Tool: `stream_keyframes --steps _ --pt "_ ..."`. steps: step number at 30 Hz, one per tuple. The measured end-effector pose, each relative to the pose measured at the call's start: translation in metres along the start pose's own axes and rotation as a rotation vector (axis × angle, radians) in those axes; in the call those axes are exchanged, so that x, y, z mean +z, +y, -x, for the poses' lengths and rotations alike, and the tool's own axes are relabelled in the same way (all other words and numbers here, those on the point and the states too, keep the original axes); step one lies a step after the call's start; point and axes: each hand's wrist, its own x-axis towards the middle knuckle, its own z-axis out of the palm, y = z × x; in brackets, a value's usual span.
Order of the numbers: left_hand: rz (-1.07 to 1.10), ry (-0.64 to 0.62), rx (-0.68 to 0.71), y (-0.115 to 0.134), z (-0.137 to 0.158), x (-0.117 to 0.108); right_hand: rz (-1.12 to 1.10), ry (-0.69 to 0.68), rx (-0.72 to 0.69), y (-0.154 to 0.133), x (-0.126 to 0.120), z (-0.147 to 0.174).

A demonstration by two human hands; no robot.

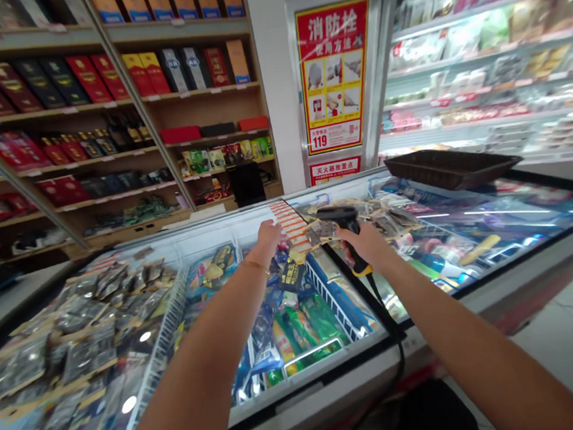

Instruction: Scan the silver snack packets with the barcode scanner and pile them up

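My right hand (362, 245) is wrapped round the grip of a black and yellow barcode scanner (339, 216), whose black cable hangs down over the freezer's front. The scanner's head points left, above small packets (321, 232). My left hand (268, 236) is closed at the left edge of an orange-and-white striped label sheet (290, 223); its fingertips are partly hidden. The sheet lies over the chest freezer (302, 394). Below my hands, bagged frozen goods (296, 321) fill a white wire basket (328, 298).
Many small dark packets (94, 305) lie spread on the freezer at left. A brown tray (453, 167) rests on the right side of its top. Behind stand shelves of boxes (54, 81), a red fire-hydrant poster (337, 77) and a lit display cooler (486, 90).
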Motion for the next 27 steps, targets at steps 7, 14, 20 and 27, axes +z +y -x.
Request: stream_keyframes --steps 7,14,20,27 --pt "-0.437 0.155 -0.041 -0.019 0.012 -0.15 -0.053 -0.17 -0.006 -0.002 0.1 0.018" --pt "-1.0 0.285 -0.083 -0.048 0.044 -0.247 0.028 -0.261 -0.02 0.024 0.155 0.029" --pt "-1.032 0.207 -0.091 -0.047 0.06 -0.235 0.073 -0.273 -0.029 0.037 0.149 0.028" --pt "-1.043 0.16 -0.055 -0.044 0.064 -0.234 0.099 -0.271 -0.033 0.041 0.142 0.03"
